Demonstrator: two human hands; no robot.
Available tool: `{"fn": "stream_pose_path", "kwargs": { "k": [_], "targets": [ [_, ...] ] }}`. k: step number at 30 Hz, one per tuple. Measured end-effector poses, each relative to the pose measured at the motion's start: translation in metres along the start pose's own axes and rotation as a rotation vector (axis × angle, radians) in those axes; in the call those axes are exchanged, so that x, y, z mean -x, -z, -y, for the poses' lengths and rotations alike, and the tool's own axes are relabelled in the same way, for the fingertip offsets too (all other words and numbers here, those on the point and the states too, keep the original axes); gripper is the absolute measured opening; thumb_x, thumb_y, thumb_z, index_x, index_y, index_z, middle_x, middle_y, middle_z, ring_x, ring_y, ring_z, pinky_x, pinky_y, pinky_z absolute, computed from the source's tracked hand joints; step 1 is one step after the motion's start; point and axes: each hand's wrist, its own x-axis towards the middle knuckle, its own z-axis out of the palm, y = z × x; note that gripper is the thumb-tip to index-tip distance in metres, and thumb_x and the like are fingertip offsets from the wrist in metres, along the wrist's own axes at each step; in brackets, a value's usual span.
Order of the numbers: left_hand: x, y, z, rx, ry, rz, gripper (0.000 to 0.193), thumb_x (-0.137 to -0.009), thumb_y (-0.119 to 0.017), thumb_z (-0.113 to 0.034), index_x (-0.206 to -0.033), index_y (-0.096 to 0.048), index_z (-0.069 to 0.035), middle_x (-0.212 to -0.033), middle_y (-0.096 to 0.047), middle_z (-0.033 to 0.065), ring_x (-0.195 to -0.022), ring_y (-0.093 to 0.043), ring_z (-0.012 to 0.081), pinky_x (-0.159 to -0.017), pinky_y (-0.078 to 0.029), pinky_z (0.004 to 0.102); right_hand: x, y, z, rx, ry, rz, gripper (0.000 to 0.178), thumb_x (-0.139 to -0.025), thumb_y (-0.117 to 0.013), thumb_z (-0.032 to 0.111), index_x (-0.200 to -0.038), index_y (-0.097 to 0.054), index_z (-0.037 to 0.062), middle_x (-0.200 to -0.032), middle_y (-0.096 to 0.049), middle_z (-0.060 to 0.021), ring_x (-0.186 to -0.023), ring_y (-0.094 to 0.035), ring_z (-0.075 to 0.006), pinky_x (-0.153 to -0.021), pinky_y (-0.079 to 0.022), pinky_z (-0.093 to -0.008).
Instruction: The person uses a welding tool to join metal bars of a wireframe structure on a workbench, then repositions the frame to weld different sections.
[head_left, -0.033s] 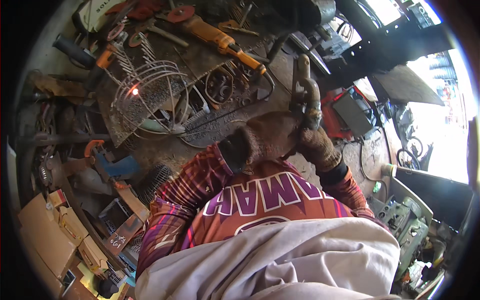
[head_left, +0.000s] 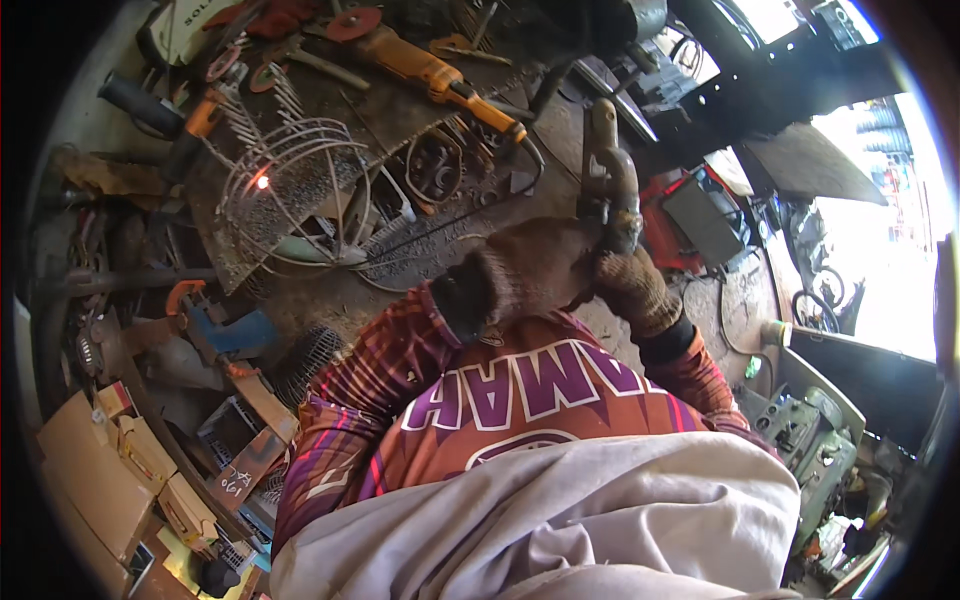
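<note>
My two hands are together in front of my chest, both in brown knit work gloves. Between them stands a worn grey-brown metal fitting (head_left: 612, 180), with a flat holed tab at its far end and a thick rounded body. My left hand (head_left: 548, 262) is closed about its lower part from the left, the back of the glove showing and the fingertips hidden. From the right, my right hand (head_left: 636, 288) wraps round its near end. The gloves hide the fitting's lowest part.
An orange angle grinder (head_left: 435, 75) lies on the dark metal bench, beyond a round wire guard (head_left: 295, 190) with a glowing spot by it. A red and grey box (head_left: 705, 222) sits to the right. Cardboard boxes (head_left: 95, 475) are at lower left, green machinery (head_left: 810, 435) at lower right.
The surroundings have shifted slightly left in the view. Both hands keep the same hold on the metal fitting, which sits marginally higher in the picture.
</note>
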Motion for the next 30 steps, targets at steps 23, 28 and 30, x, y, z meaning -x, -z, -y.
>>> {"fn": "stream_pose_path", "kwargs": {
  "k": [23,28,30],
  "targets": [
    [-0.161,0.168,0.062,-0.537,0.281,-0.552,0.023,-0.096,-0.064,-0.019,-0.114,-0.070,-0.005,-0.093,-0.070,0.0098,-0.082,-0.067,0.0190,-0.074,-0.052,0.0345,-0.135,0.276,-0.030,0.072,-0.147,-0.632,0.054,-0.076,-0.079,0.025,-0.122,-0.056,0.0084,-0.082,-0.059,-0.0043,-0.062,-0.058,-0.0144,-0.053,-0.048,-0.0326],
    [-0.246,0.249,0.123,-1.519,0.237,-0.405,0.027,-0.092,-0.061,-0.026,-0.113,-0.073,-0.013,-0.105,-0.072,0.0173,-0.099,-0.070,0.0365,-0.083,-0.056,0.0467,-0.136,0.309,-0.066,0.197,-0.395,-0.576,0.047,-0.079,-0.076,0.027,-0.117,-0.053,0.0108,-0.079,-0.054,-0.0023,-0.059,-0.053,-0.0137,-0.051,-0.046,-0.0307],
    [-0.274,0.265,0.134,-1.656,0.199,-0.304,0.026,-0.091,-0.061,-0.024,-0.110,-0.074,-0.012,-0.104,-0.072,0.0179,-0.099,-0.071,0.0366,-0.084,-0.057,0.0462,-0.127,0.309,-0.083,0.181,-0.459,-0.548,0.042,-0.081,-0.075,0.027,-0.112,-0.051,0.0117,-0.080,-0.053,-0.0023,-0.060,-0.051,-0.0142,-0.051,-0.046,-0.0317]
  ]
}}
